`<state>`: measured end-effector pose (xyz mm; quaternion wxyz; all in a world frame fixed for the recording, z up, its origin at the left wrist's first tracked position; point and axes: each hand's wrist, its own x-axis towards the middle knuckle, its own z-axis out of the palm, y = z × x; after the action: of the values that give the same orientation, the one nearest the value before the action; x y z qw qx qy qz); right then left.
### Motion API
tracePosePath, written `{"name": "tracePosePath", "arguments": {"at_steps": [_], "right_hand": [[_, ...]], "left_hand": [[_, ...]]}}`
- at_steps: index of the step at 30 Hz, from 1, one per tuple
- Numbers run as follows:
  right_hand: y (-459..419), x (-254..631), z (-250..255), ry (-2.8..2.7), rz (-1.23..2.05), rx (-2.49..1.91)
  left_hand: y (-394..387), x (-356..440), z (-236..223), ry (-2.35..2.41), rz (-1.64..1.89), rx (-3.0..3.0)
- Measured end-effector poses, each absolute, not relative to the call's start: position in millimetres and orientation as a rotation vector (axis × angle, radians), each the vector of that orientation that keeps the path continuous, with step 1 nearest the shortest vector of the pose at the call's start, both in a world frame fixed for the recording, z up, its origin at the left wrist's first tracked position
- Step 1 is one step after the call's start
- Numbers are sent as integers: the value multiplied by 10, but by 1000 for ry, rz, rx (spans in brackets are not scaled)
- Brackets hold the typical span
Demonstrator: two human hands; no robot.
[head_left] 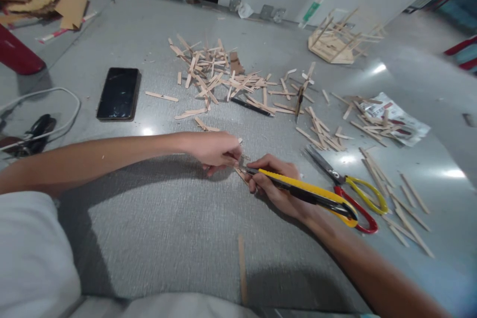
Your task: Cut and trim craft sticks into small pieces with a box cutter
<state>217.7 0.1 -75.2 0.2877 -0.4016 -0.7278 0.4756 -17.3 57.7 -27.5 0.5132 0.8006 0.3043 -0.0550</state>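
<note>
My right hand (278, 184) is closed round a yellow and black utility knife (305, 190), its tip pointing left toward my other hand. My left hand (218, 151) is pinched on a thin wooden stick (241, 175) close to the knife tip; fingers cover most of the stick. Both hands are low over the grey table (160, 238), nearly touching each other. Scissors (337, 176) with one red and one yellow handle lie just right of my right hand, partly behind the knife. A single wooden stick (242, 268) rests near the table's front edge.
Beyond my hands lies a pile of cut wooden pieces (208, 67) with a black pen (252, 107). A phone (119, 93) and a white cable (70, 90) are at left. A stick-built frame (331, 42) stands at back right, and a plastic packet (398, 119) lies at right.
</note>
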Motion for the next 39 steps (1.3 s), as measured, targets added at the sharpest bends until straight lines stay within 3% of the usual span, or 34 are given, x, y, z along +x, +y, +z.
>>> {"name": "tracePosePath", "arguments": {"at_steps": [23,39], "right_hand": [[-1,2052,-700,-2307,745,-921],[19,2103,-658,-2113,1107,-1113]], "left_hand": [[608,-205,-401,659,-40,1794],[609,-221,-415,669,-15,1764]]}}
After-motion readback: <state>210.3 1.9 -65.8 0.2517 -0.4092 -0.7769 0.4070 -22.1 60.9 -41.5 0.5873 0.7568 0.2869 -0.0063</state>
